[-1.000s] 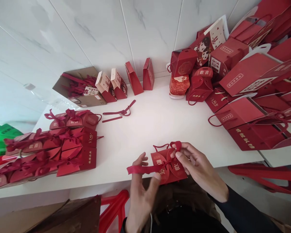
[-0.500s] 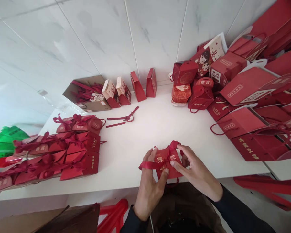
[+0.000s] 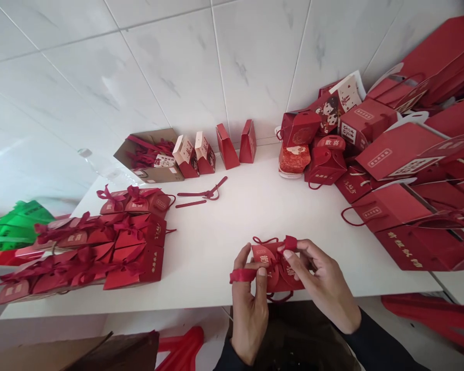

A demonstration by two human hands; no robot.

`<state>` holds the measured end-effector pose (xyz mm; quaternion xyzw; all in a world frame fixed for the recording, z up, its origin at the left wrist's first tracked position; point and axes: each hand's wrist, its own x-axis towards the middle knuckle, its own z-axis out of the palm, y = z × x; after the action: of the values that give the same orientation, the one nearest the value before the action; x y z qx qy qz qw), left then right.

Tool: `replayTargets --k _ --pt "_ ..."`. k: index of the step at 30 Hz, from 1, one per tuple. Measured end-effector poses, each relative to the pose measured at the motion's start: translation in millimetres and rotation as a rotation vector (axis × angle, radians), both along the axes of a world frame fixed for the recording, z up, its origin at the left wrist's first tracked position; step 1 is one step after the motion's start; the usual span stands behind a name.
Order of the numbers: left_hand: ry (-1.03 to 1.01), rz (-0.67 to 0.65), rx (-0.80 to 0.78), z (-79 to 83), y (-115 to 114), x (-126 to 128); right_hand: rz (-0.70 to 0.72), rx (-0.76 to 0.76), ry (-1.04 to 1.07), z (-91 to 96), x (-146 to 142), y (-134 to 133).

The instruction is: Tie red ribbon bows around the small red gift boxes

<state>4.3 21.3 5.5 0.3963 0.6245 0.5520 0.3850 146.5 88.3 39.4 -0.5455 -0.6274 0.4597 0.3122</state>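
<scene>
A small red gift box point(image 3: 275, 268) with gold characters rests at the near edge of the white table point(image 3: 232, 221). A dark red ribbon point(image 3: 243, 275) crosses its top. My left hand point(image 3: 249, 304) pinches the ribbon's left end between thumb and fingers. My right hand point(image 3: 320, 281) grips the ribbon's other end, folded into a loop, at the box's upper right corner. Both hands are closed on the ribbon.
Rows of finished red boxes with bows point(image 3: 112, 252) lie at the left. A cardboard box of ribbons point(image 3: 149, 154) and several upright small boxes point(image 3: 216, 149) stand at the back. Loose ribbons point(image 3: 203, 195) lie mid-table. Large red bags point(image 3: 402, 159) pile up at the right.
The left hand has drawn the ribbon's left end in closer to the box, shortening the loose tail. The right hand stays on the loop. The camera view tilted slightly.
</scene>
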Motion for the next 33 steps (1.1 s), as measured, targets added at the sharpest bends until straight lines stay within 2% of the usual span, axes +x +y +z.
replayTargets --k 3,9,17,21,25,29,33 --pt "-0.088 0.026 -0.034 -2.1 -1.7 4.2 -0.058 0.033 0.013 -7.9 1.3 -5.9" --pt "-0.089 0.035 -0.056 -2.9 -2.2 4.9 -0.105 0.065 0.032 -11.5 0.6 -11.7" --pt "0.003 0.012 -0.077 4.6 -7.3 0.7 -0.117 -0.023 0.060 -6.4 3.7 -12.5" --pt "0.069 0.011 -0.111 20.9 -9.7 -9.7 -0.088 -0.113 0.170 5.8 7.6 -8.8" --pt "0.151 0.030 -0.053 46.6 6.6 -28.0 0.008 -0.185 0.325 18.9 8.3 6.5" --pt "0.233 -0.004 0.067 74.1 33.6 -42.6 0.057 -0.144 0.409 36.8 2.8 26.2" --pt "0.279 -0.083 0.142 96.5 55.1 -44.3 0.092 -0.066 0.418 58.1 -6.0 37.0"
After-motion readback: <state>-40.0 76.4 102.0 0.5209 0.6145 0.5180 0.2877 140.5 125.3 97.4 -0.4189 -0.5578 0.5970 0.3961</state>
